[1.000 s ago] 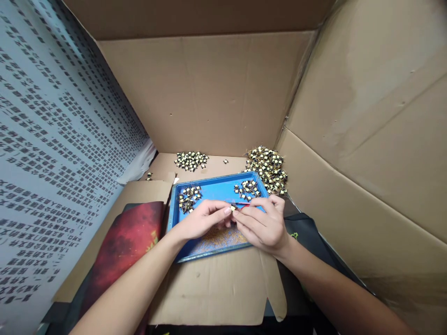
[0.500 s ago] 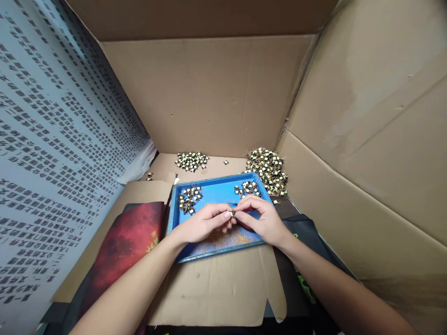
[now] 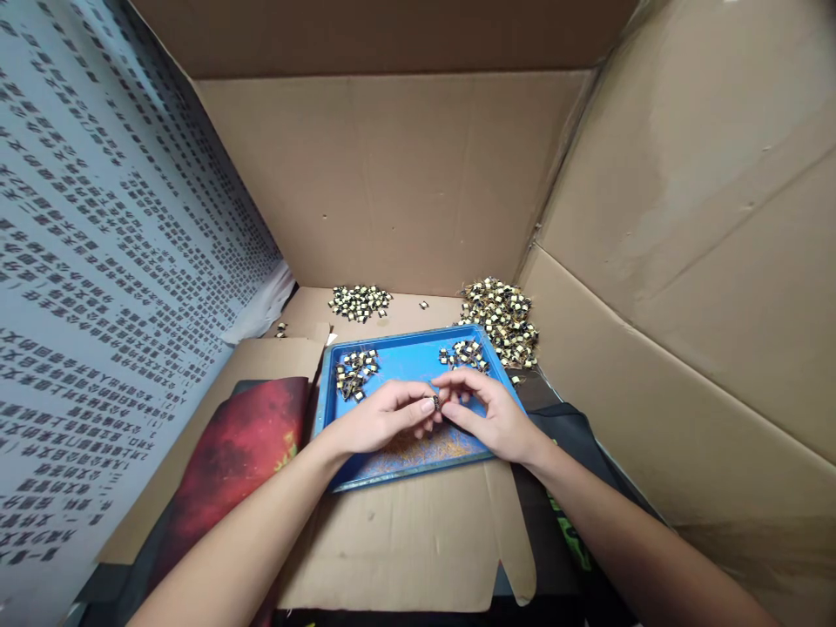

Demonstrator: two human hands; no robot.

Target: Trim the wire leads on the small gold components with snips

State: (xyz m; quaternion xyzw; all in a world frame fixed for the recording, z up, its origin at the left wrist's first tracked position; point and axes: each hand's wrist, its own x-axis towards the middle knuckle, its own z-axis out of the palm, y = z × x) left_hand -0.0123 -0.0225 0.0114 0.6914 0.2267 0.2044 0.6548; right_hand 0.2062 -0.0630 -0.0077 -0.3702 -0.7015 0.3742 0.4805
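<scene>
My left hand (image 3: 385,416) is closed over the blue tray (image 3: 392,482), its thumb and fingers pinching a small wire-wound coil (image 3: 436,403). Only a dark end of that coil shows past the thumb. Close against it, my right hand (image 3: 487,414) has its thumb and fingers curled together at the coil's right side. What those fingertips grip is too small to make out. Inside the tray, similar black coils with pale yellow wrapping form a left cluster (image 3: 356,373) and a right cluster (image 3: 465,354). Copper-coloured wire scraps (image 3: 424,451) litter the tray's near part.
Beyond the tray lie a coil pile (image 3: 359,301) at the left and a taller, wire-tangled heap (image 3: 500,318) at the right. Cardboard walls (image 3: 392,174) rise behind and to the right. A red patterned cloth (image 3: 241,444) lies left; dark fabric (image 3: 565,435) lies right.
The coil has turned between my left fingertips, so its dark end shows instead of its yellow side. My right index finger has lifted and moved slightly away from it.
</scene>
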